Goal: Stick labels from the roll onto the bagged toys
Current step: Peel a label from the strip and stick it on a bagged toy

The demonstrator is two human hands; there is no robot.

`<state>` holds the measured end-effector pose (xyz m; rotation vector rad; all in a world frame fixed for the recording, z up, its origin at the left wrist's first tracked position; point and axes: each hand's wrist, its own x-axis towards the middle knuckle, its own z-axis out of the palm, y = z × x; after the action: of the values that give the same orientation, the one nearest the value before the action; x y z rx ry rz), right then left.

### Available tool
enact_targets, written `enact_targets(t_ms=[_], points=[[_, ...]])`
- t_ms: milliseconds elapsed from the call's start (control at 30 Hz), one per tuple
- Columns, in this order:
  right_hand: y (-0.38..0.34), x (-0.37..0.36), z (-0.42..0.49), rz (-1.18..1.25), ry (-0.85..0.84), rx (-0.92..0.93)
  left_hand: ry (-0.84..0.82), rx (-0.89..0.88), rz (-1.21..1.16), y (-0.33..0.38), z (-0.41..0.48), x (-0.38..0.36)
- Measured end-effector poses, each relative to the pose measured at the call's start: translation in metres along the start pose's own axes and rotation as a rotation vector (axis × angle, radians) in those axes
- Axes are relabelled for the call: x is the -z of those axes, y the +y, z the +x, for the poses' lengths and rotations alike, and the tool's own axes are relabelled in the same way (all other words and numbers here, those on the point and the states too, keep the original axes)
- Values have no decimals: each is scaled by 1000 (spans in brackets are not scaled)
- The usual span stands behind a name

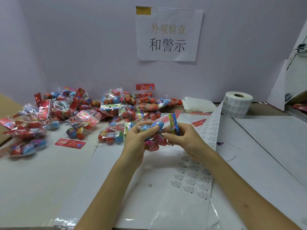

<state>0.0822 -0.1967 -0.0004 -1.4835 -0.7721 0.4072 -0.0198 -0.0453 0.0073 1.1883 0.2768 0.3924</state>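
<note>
Gripping a clear bag of egg toys above the white table, the left hand curls round the eggs and the right hand pinches the bag's colourful header. A label strip trails beneath them from the roll far right. More bagged toys are piled left.

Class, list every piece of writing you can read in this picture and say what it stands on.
"外观检查": gold, on the paper sign on the wall.
"和警示": black, same sign.
Possibly "P": faint, on the white sheet.
Label strip and label roll: print too small to read.
Header card of the held bagged toy: blurred.
</note>
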Motion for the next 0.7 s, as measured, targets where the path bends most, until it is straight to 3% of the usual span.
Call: enact_targets(t_ms=[200, 333, 467, 600, 700], points=[[-2, 1, -1, -8, 25, 8, 22, 26, -32, 0, 2, 0], [-3, 0, 0, 35, 35, -6, 123, -22, -97, 1, 2, 2], [-7, 0, 0, 89, 10, -87, 166, -50, -146, 2, 1, 1], [-6, -1, -1, 115, -52, -148, 129, -51, -109, 0, -1, -3], [-5, -2, -1, 101, 15, -123, 90, -20, -120, -1, -1, -4]])
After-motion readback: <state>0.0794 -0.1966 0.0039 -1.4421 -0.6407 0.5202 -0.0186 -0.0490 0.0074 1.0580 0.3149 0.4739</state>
